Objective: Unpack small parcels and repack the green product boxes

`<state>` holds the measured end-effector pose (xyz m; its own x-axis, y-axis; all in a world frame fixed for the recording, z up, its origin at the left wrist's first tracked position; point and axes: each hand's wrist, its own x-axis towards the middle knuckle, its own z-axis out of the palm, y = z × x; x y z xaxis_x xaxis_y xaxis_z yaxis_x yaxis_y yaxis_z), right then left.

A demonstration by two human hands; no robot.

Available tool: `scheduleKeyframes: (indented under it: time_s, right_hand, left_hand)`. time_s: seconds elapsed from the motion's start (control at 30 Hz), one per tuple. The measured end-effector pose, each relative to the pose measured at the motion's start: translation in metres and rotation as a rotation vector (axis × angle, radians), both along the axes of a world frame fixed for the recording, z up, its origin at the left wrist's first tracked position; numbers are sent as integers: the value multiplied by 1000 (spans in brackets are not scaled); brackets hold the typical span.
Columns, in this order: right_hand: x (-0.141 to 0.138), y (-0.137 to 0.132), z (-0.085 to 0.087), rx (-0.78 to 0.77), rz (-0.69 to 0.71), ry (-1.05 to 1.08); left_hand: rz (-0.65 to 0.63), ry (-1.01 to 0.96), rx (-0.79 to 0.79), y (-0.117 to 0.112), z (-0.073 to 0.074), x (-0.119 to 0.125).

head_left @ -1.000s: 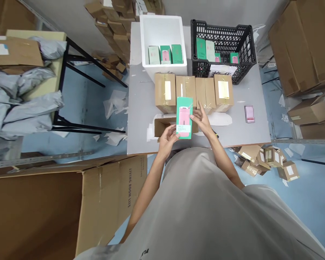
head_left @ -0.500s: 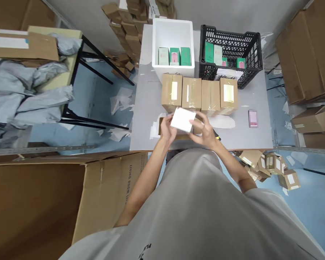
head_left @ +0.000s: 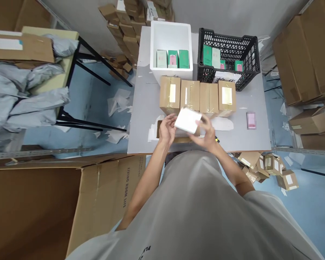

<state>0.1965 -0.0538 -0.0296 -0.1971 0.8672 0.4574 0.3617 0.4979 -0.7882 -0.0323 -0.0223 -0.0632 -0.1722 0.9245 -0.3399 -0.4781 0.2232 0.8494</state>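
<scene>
A small white box (head_left: pixel 188 120) is held up over the table's front edge, slightly blurred by motion. My right hand (head_left: pixel 207 133) grips its right side, thumb below and fingers along the edge. At the box's left edge is my left hand (head_left: pixel 168 129), its fingers half curled and apart, no longer wrapped on the box. Beneath both hands lies an open cardboard box (head_left: pixel 180 139), mostly hidden by them. Just behind, several taped cardboard boxes (head_left: pixel 190 94) stand in a row.
A white foam bin (head_left: pixel 157 74) and a black plastic crate (head_left: pixel 250 77) hold green and pale boxes at the table's back. A pink packet (head_left: pixel 251 120) lies to the right. Beside my right hand is a black-and-yellow tool (head_left: pixel 217 139). A large carton (head_left: pixel 108 195) stands at lower left.
The white box has moved slightly right with my right hand. My left hand has loosened from its left side, and a gap shows between them.
</scene>
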Motion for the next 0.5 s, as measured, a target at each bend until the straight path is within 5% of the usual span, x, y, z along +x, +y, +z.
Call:
scheduleKeyframes:
  time_s: [0.1,0.23,0.5]
  right_hand:
    - [17,45,10,-274,-193,323]
    - [31,85,16,-648,-248,603]
    - [3,70,6,-1467,-64,1005]
  left_hand:
    - [1,90,13,-20,12,2]
    - [-75,391,215,-23,51,5]
    - [-169,697,410,45,119,14]
